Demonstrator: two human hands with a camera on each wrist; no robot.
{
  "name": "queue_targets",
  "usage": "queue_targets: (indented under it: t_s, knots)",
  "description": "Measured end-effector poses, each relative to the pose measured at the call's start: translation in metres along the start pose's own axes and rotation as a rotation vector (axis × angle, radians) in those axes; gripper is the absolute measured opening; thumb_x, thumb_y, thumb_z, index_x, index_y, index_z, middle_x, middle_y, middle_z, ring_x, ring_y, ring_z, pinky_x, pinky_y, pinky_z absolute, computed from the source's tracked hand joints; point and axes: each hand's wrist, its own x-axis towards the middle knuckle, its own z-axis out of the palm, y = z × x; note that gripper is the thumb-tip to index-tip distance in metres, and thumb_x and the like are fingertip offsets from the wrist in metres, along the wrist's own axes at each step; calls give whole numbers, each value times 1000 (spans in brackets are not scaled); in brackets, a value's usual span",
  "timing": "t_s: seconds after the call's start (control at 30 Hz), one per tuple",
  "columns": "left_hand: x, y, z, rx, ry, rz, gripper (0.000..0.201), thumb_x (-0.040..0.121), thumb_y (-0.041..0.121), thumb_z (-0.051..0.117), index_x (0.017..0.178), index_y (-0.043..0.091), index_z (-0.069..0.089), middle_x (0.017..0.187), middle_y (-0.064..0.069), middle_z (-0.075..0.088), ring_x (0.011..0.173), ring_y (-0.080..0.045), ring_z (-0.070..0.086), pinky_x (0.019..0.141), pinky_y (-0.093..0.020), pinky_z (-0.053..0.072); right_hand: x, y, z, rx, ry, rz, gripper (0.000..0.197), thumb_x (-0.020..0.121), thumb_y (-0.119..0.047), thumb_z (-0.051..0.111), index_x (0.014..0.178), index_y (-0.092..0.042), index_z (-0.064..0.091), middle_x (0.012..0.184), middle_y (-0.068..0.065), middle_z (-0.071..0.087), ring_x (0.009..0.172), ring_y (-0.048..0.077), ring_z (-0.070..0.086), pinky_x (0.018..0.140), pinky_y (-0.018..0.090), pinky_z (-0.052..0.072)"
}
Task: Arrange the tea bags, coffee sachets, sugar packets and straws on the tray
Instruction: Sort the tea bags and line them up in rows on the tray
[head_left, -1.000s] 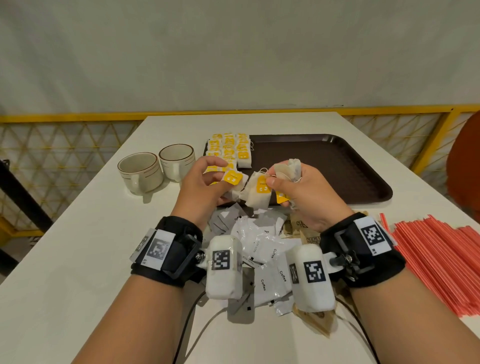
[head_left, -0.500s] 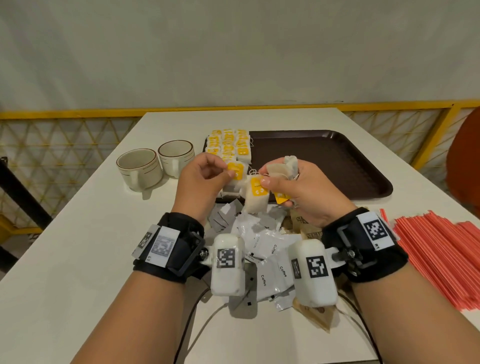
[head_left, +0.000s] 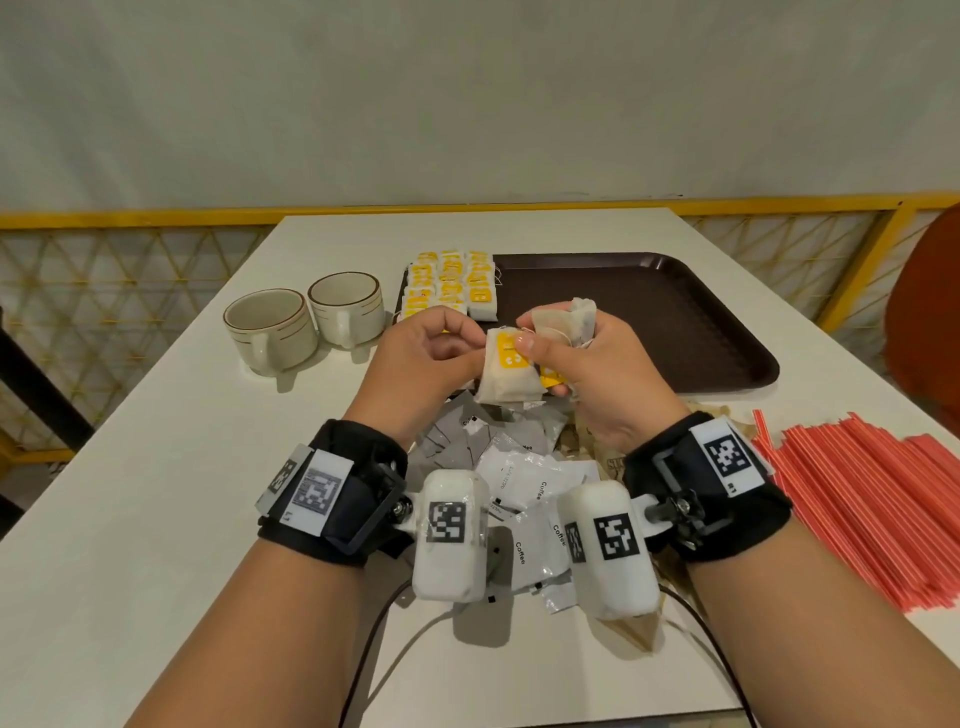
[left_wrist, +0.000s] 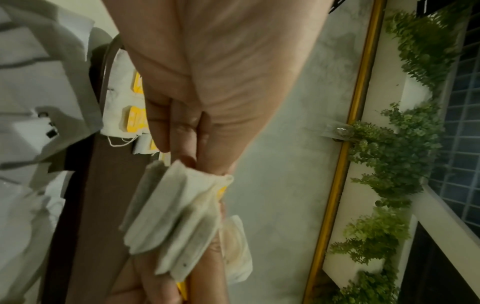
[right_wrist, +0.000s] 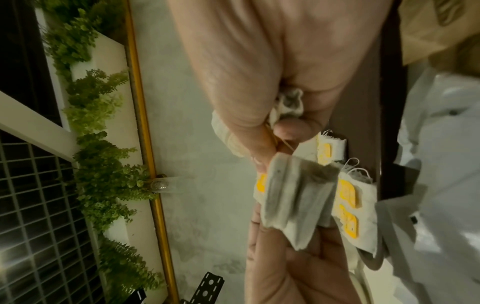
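Above the near left corner of the brown tray (head_left: 675, 322), both hands hold one small stack of tea bags (head_left: 508, 375) with yellow tags. My left hand (head_left: 475, 358) pinches the stack's left edge. My right hand (head_left: 540, 364) has its thumb on the top yellow tag and also grips a crumpled bunch of tea bags (head_left: 574, 322) in its curled fingers. The stack (left_wrist: 176, 216) fans out in the left wrist view, and its edges (right_wrist: 298, 201) show in the right wrist view. Rows of tea bags (head_left: 452, 283) lie at the tray's left end.
Two cream cups (head_left: 270, 327) (head_left: 345, 306) stand left of the tray. White coffee sachets (head_left: 519, 478) are heaped under my wrists, with brown packets (head_left: 613, 460) beside them. Red straws (head_left: 857, 493) lie at the right edge of the table (head_left: 130, 493).
My hands have closed together. The tea bag my left hand held apart now lies against the stack in my right hand, and both hands hold it.
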Motion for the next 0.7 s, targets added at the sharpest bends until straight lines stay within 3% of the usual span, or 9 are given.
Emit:
queue_targets:
  t_s: [0.13, 0.2, 0.27, 0.37, 0.43, 0.53, 0.63, 0.7]
  knots:
    - [0, 0, 2, -105, 67, 4, 22, 80, -6, 68, 76, 14, 59, 71, -7, 66, 73, -21, 61, 76, -34, 54, -1, -1, 0, 29, -44, -25, 17, 84, -6, 69, 93, -21, 69, 85, -7, 72, 80, 6, 68, 72, 24, 55]
    - [0, 0, 3, -116, 71, -3, 23, 81, -7, 66, 77, 14, 58, 77, -14, 65, 77, -25, 60, 75, -35, 53, -1, -1, 0, 19, -47, -32, 17, 83, -7, 69, 92, -21, 69, 88, -7, 71, 83, 6, 68, 76, 24, 56]
    - [0, 0, 5, -121, 46, 1, 19, 87, -2, 62, 81, 16, 59, 82, -11, 65, 77, -20, 61, 70, -29, 53, 0, -1, -1, 26, -36, -32, 17, 83, -7, 70, 91, -21, 69, 85, -7, 71, 82, 6, 67, 75, 23, 56]
    - [-4, 4, 6, -68, -96, 50, 18, 93, 7, 55, 83, 20, 62, 85, 9, 66, 76, -4, 60, 69, -18, 45, 0, -1, -2, 0, -25, -17, 15, 83, -11, 71, 95, -20, 69, 86, -4, 70, 81, 9, 65, 71, 27, 53]
    - [-7, 5, 8, 35, -175, 70, 15, 90, 10, 61, 83, 21, 69, 89, 7, 70, 86, -9, 65, 80, -22, 51, 0, -1, -1, 21, -28, 17, 13, 86, -11, 68, 97, -17, 67, 83, -2, 66, 75, 8, 62, 63, 24, 48]
    - [-10, 4, 12, 91, -135, 38, 11, 87, 11, 65, 87, 17, 74, 98, -5, 72, 97, -17, 67, 91, -33, 53, 2, -2, 1, 196, -26, 149, 10, 93, -17, 59, 98, -9, 63, 76, 1, 59, 60, 7, 55, 53, 20, 41]
    - [-12, 5, 16, 166, -90, 13, 5, 83, 22, 71, 79, 21, 75, 96, -4, 71, 95, -18, 65, 88, -39, 53, 4, -5, 0, 366, -4, 242, 19, 98, -25, 51, 94, -8, 58, 72, 4, 55, 58, 10, 52, 46, 17, 40]
    - [-13, 6, 18, 263, -100, 51, 3, 77, 31, 75, 77, 29, 75, 94, 6, 69, 88, -2, 59, 79, -28, 48, 6, -5, -1, 404, 5, 281, 23, 98, -31, 50, 92, -10, 57, 73, 4, 54, 61, 13, 53, 49, 21, 42]
